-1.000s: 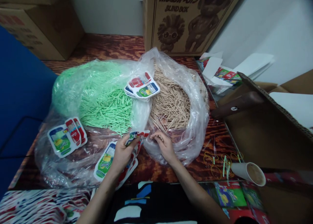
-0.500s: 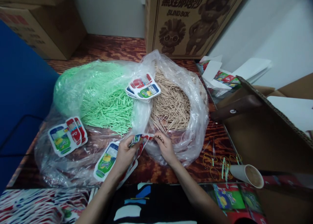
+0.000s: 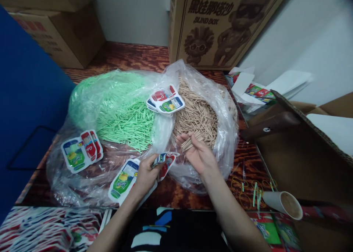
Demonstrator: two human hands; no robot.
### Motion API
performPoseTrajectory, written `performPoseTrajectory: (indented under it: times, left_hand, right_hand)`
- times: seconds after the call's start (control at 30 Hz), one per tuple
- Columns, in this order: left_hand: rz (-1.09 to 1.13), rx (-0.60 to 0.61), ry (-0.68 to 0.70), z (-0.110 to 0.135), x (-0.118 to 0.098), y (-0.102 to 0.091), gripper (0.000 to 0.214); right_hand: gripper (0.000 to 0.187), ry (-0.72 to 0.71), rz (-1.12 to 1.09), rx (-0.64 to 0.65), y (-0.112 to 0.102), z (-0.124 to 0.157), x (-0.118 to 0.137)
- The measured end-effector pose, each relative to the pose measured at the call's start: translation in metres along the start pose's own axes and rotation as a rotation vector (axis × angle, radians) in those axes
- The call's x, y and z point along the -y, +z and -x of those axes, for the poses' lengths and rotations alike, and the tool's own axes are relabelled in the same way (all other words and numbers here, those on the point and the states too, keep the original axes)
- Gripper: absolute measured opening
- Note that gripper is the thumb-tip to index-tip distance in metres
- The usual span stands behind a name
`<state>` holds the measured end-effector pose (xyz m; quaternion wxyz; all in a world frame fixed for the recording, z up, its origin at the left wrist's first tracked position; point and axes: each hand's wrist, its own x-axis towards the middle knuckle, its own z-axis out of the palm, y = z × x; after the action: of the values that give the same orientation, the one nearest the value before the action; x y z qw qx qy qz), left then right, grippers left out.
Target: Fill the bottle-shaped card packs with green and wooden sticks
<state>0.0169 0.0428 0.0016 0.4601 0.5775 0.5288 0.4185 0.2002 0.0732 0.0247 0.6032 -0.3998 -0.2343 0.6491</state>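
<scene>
My left hand (image 3: 145,174) is closed on a folded die-cut card (image 3: 167,166) with red and green drink pictures, just in front of the bags. Turned palm up, my right hand (image 3: 200,159) holds a small bunch of brown sticks (image 3: 190,141) between thumb and fingers. It is at the near edge of an open clear bag of loose brown sticks (image 3: 200,116). Left of that bag lies another one with green sticks (image 3: 127,129). A green drink card (image 3: 121,182) lies partly under my left wrist and forearm.
More cards lie at the left (image 3: 82,151) and across the two bags (image 3: 165,99). Stacked cards (image 3: 41,230) fill the lower left. A paper cup (image 3: 284,204) lies tipped on the right, beside rubber bands and green sticks. Cardboard boxes (image 3: 204,28) stand behind.
My right hand has left the held card, moved up and right to the brown sticks, and turned palm up with a bunch in it. My left hand keeps the card. The view has shifted slightly.
</scene>
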Motion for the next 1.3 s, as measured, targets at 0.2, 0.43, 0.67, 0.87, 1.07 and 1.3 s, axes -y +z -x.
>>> performPoseTrajectory:
  times: [0.2, 0.43, 0.67, 0.87, 1.07, 1.3]
  left_hand:
    - [0.037, -0.014, -0.034, 0.002, -0.002, 0.003, 0.012]
    - [0.016, 0.001, -0.045, 0.001, 0.005, 0.003, 0.007]
    - [0.035, 0.024, -0.086, 0.002, 0.006, 0.006, 0.01]
    - [0.141, -0.009, -0.104, -0.001, 0.0, 0.001, 0.018]
    - [0.215, -0.022, -0.098, 0.001, -0.005, 0.001, 0.019]
    - [0.286, -0.095, -0.167, 0.009, -0.01, -0.01, 0.022]
  right_hand:
    - [0.009, 0.129, -0.023, 0.082, 0.019, 0.002, 0.001]
    - [0.01, 0.095, 0.099, 0.003, 0.029, 0.014, -0.001]
    - [0.019, 0.053, 0.428, 0.134, 0.03, 0.021, -0.002]
    - [0.031, -0.033, 0.562, 0.188, 0.027, 0.032, 0.013]
    - [0.021, -0.353, 1.068, 0.251, 0.026, 0.039, 0.011]
    - [0.017, -0.624, 1.196, 0.222, 0.036, 0.049, -0.003]
